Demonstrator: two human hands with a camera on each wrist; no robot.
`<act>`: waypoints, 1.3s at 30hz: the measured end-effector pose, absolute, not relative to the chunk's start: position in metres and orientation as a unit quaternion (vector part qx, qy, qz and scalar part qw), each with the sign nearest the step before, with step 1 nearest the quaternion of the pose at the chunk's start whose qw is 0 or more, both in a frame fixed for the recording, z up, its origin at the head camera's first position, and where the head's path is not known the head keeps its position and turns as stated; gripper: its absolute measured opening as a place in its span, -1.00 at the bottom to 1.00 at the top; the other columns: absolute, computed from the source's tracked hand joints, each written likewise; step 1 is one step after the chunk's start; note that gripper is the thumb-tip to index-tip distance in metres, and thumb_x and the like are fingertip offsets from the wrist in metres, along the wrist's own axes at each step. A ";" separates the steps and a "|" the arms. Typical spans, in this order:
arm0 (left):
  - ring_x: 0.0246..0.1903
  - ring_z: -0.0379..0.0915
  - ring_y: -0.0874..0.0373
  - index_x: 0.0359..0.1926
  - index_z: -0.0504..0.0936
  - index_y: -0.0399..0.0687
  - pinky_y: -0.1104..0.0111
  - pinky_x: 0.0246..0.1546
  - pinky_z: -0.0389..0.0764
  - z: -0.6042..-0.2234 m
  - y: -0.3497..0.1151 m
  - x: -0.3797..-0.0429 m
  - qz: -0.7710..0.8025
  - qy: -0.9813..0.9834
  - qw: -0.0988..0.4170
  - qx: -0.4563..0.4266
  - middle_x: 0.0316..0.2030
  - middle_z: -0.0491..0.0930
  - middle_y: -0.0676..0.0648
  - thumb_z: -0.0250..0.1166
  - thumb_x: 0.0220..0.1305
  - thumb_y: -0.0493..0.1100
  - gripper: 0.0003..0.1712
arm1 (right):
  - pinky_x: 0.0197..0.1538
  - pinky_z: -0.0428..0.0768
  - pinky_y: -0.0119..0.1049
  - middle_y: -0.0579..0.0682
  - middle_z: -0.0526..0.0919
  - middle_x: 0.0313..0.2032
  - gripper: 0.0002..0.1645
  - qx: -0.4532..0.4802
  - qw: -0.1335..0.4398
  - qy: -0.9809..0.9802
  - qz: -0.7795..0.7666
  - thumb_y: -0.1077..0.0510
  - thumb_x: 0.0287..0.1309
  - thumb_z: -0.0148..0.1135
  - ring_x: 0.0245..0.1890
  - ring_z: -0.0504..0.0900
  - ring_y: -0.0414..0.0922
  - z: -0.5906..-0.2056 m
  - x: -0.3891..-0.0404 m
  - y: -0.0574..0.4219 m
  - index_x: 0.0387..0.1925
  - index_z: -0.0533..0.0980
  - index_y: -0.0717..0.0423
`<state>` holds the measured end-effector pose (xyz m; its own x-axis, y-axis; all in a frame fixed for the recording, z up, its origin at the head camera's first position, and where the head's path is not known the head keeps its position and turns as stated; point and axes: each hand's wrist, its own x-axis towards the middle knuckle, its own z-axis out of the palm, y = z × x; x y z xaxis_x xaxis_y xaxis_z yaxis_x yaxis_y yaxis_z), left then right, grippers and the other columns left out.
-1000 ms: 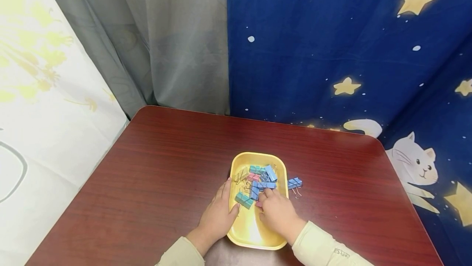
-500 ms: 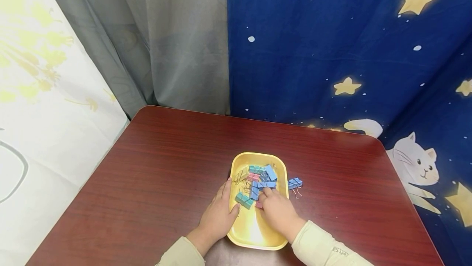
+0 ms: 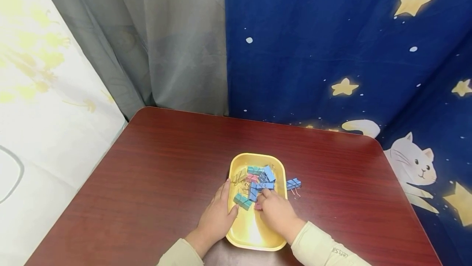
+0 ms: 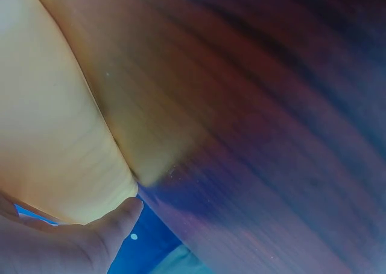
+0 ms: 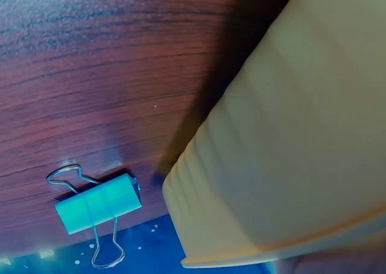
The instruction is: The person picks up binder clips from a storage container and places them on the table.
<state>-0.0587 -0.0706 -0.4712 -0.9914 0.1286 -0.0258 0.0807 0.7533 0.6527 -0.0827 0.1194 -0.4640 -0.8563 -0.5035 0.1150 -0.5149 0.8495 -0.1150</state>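
Observation:
A yellow tray [image 3: 251, 233] on the table holds a loose pile of binder clips at its far end. My left hand [image 3: 216, 217] grips its left side, thumb over the rim and fingers along the outer wall; in the left wrist view a fingertip [image 4: 129, 210] lies against the wall. Inside, my right hand [image 3: 278, 212] has its fingers bent down at the pile's near edge, pinching a pink binder clip [image 3: 258, 206], mostly hidden. Right beside it are blue clips [image 3: 253, 192] and a teal clip [image 3: 242, 201]. The tray wall [image 5: 289, 135] hides this hand's fingers in the right wrist view.
One blue binder clip [image 3: 293, 183] lies on the table just right of the tray, its wire handles spread. The dark red wooden table [image 3: 166, 155] ends at a grey curtain [image 3: 184, 44] and a blue star-patterned curtain [image 3: 287, 61] behind.
The head view has shifted very slightly. Both hands, the tray and the binder clips otherwise keep their places.

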 end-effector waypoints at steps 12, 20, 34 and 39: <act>0.31 0.22 -0.23 0.48 0.02 -0.22 -0.08 0.20 0.35 -0.473 -0.071 -0.059 0.338 0.939 0.042 0.046 0.37 0.19 -0.34 0.24 0.28 -0.06 -0.12 | -0.32 0.63 -0.18 -0.08 0.49 -0.38 -0.83 0.275 0.041 -0.958 0.077 0.12 0.02 0.38 -0.33 0.57 -0.08 -0.458 -0.079 0.118 -0.36 0.64 0.13; 0.31 0.22 -0.22 0.47 0.03 -0.24 -0.07 0.20 0.35 -0.472 -0.071 -0.058 0.340 0.938 0.039 0.050 0.37 0.18 -0.33 0.23 0.28 -0.07 -0.12 | -0.28 0.63 -0.22 -0.10 0.51 -0.36 -0.86 0.282 0.056 -0.954 0.088 0.14 -0.01 0.40 -0.29 0.58 -0.10 -0.456 -0.078 0.120 -0.39 0.64 0.10; 0.28 0.25 -0.26 0.46 0.04 -0.25 -0.09 0.18 0.38 -0.472 -0.071 -0.057 0.338 0.939 0.032 0.052 0.35 0.21 -0.37 0.24 0.27 -0.07 -0.12 | -0.38 0.62 -0.25 -0.09 0.55 -0.31 -0.76 0.276 0.077 -0.951 0.116 0.16 -0.11 0.46 -0.34 0.59 -0.13 -0.449 -0.076 0.123 -0.32 0.65 0.10; 0.28 0.25 -0.27 0.47 0.03 -0.24 -0.09 0.18 0.37 -0.472 -0.071 -0.058 0.338 0.939 0.035 0.049 0.35 0.21 -0.37 0.24 0.27 -0.06 -0.12 | -0.38 0.62 -0.26 -0.11 0.55 -0.30 -0.76 0.274 0.087 -0.949 0.126 0.15 -0.13 0.49 -0.34 0.58 -0.14 -0.447 -0.077 0.124 -0.34 0.65 0.08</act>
<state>-0.0575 -0.0706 -0.4724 -0.9927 0.1165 -0.0324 0.0692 0.7671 0.6378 -0.0770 0.1241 -0.4467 -0.8346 -0.4983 0.2350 -0.5423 0.8181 -0.1914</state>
